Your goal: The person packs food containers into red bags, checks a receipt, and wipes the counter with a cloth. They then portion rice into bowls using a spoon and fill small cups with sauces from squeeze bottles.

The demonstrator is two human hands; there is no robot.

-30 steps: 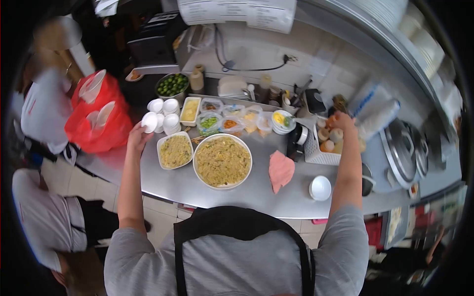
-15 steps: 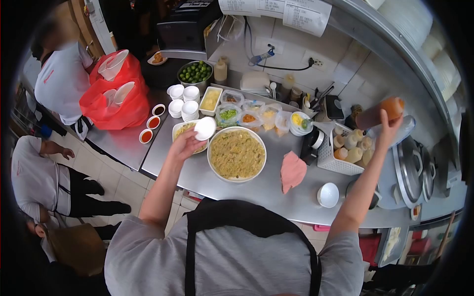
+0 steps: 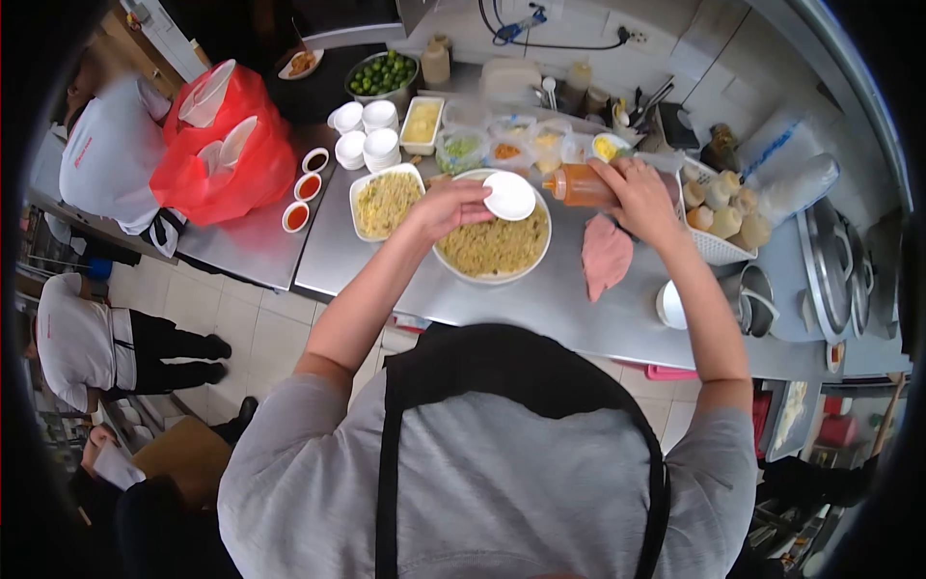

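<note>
Between the fingertips of my left hand (image 3: 453, 207) is a small white sauce cup (image 3: 509, 196), held above a large round bowl of fried rice (image 3: 492, 253). My right hand (image 3: 641, 198) grips an orange squeeze bottle (image 3: 582, 184), tipped on its side with its nozzle pointing left toward the cup. The nozzle tip is a short gap from the cup's rim. To the left of the bowl stands a square white container of rice (image 3: 386, 201). A pink cloth (image 3: 606, 259) lies on the counter below my right hand.
Stacked white cups (image 3: 367, 135), filled sauce cups (image 3: 308, 186) and red bags (image 3: 227, 169) are at the left. Bagged toppings (image 3: 508, 151) line the back. At the right are a white basket of bottles (image 3: 719, 249) and large lids (image 3: 820, 270). Other people (image 3: 111, 154) stand at the left.
My right hand has brought the squeeze bottle left and down from above the basket. My left hand has moved the cup right, over the bowl. The camera view has shifted.
</note>
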